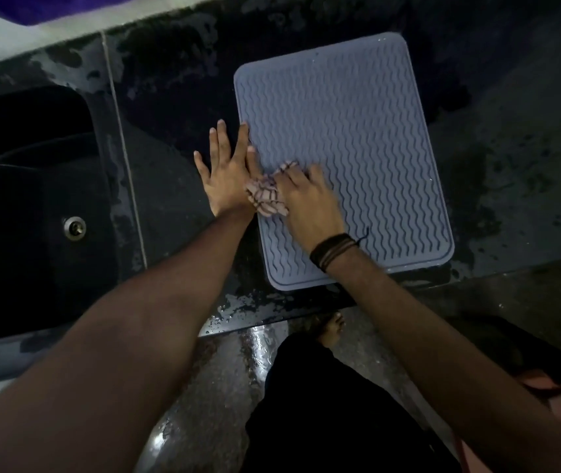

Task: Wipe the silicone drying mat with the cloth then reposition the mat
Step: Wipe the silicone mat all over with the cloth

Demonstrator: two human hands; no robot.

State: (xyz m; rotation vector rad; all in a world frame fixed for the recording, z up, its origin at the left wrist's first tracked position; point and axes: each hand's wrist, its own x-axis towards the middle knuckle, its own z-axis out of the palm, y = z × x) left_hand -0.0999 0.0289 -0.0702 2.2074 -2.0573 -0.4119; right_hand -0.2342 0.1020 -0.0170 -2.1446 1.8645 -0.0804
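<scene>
The right hand [306, 196] grips the cloth [267, 196] on the mat [357, 131], while the left hand [226, 172] lies flat with fingers spread at the mat's edge.

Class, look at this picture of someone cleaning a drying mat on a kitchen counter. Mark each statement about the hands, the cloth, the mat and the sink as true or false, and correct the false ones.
1. The right hand presses a cloth onto the mat. True.
2. The left hand is curled round the cloth. False: it lies flat with fingers spread at the mat's left edge.
3. The mat has a wavy ridged surface. True.
4. The sink is on the right of the mat. False: it is on the left.
5. The counter around the mat looks wet. True.
6. A band is worn on the left wrist. False: it is on the right wrist.
</scene>
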